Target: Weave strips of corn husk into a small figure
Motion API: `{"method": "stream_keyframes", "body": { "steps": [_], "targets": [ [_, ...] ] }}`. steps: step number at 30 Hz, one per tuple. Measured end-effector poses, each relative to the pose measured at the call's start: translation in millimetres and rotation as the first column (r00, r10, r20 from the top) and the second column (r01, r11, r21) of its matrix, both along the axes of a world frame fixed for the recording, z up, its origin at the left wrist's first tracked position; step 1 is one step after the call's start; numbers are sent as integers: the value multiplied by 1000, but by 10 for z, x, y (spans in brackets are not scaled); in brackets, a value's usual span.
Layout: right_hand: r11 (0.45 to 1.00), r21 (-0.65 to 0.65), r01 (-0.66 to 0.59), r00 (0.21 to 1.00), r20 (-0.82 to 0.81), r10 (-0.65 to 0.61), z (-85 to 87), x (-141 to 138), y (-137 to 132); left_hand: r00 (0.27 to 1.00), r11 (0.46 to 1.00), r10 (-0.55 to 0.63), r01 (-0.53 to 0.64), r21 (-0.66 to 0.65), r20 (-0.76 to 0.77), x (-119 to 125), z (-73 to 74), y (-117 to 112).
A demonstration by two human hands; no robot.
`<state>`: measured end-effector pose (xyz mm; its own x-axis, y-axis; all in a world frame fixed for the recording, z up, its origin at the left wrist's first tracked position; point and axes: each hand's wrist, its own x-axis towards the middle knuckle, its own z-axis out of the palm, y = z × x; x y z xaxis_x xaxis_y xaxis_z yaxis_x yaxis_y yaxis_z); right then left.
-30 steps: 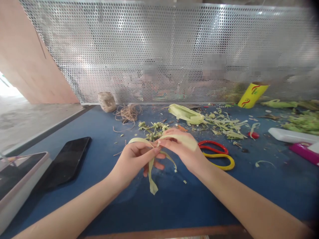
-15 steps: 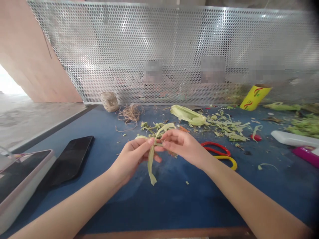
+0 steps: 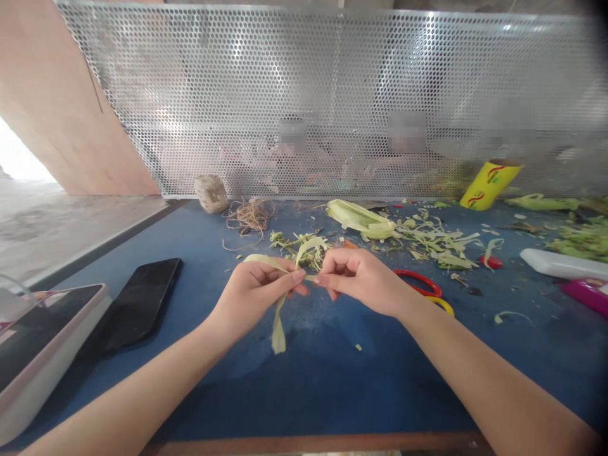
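Pale green corn husk strips (image 3: 279, 326) cross between my hands over the blue table. My left hand (image 3: 259, 288) is closed, pinching them between thumb and fingers; one end hangs below it, and others stick out above and to the left. Closed in a pinch, my right hand (image 3: 354, 278) grips the short strip end that runs across from the left. Just beyond the fingers lies a small heap of green scraps (image 3: 299, 244). Scissors with red and yellow handles (image 3: 420, 282) lie partly hidden behind my right wrist.
A husked bundle (image 3: 360, 220) and shredded strips (image 3: 441, 240) lie farther back. Tangled twine (image 3: 249, 216) sits beside a whitish roll (image 3: 211, 194). A black phone (image 3: 137, 304) lies left, a yellow tube (image 3: 491, 185) stands tilted right, and a perforated metal screen (image 3: 304, 82) closes the back.
My right hand has drawn slightly to the right, away from my left hand, stretching the strip between them. The hanging end has swung a little left.
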<state>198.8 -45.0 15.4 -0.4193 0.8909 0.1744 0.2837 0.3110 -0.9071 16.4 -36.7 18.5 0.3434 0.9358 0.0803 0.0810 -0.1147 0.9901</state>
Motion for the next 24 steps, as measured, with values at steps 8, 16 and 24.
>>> {"method": "stream_keyframes", "body": {
  "steps": [8, 16, 24],
  "targets": [
    [996, -77, -46, 999, 19, 48, -19, -5, 8, 980, 973, -58, 98, -207, 191, -37, -53, 51],
    [608, 769, 199, 908, 90, -410, -114, -79, -54, 965, 961, -24, 94, -259, 260, -29, -64, 72],
    [292, 912, -290, 751, 406, -521, -197, -126, -127, 975, 957, 38, 28, -289, 219, -12, -96, 37]
  ]
}}
